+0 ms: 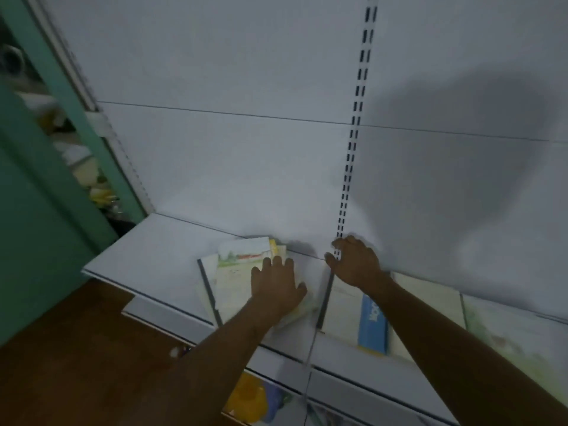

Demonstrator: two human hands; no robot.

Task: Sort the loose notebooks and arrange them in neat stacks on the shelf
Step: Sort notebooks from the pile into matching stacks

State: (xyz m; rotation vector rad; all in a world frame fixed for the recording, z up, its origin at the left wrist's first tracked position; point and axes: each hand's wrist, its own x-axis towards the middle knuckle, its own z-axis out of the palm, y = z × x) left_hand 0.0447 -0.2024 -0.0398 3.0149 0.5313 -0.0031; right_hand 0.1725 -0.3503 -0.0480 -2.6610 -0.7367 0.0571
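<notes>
1. A person's left hand [276, 287] lies flat, fingers straight, pressing down on a loose pile of notebooks [236, 281] on the white shelf [147, 250]. The pile sits left of the slotted upright [353, 142] on the back wall, its far edge touching or nearly touching the wall.

2. The pile's covers are fanned and skewed: long axes run roughly from the shelf's front edge toward the wall, tilted slightly leftward, with a dark spine along the left side and a yellow corner peeking out at the back.

3. At the foot of the upright, the right hand [356, 262] rests with fingers loosely curled against the wall and shelf joint; whether it pinches anything cannot be told.

4. Right of the upright lies a second stack [344, 305] with a blue-banded notebook [373, 327], its long axis also front to back, and further notebooks [507, 330] beyond.

5. Risk, as judged from here: the fanned pile overhangs toward the front edge under the palm, so an uneven push could slide the lower books off onto the floor, or drive them crooked into the wall.
</notes>
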